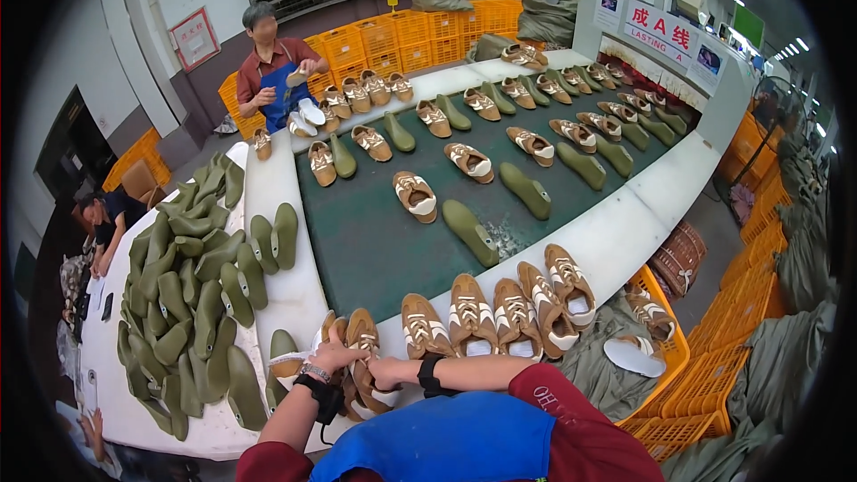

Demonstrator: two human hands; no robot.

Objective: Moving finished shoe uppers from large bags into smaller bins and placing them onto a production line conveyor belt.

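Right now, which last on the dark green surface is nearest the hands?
The green last closest to the row of brown shoes on the near white ledge; the others on the green surface lie farther back.

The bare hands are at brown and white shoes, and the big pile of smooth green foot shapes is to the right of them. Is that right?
No: in the head view, the smooth green foot shapes are piled to the left of the bare left hand and right hand. Both hands are at brown and white shoes, yes.
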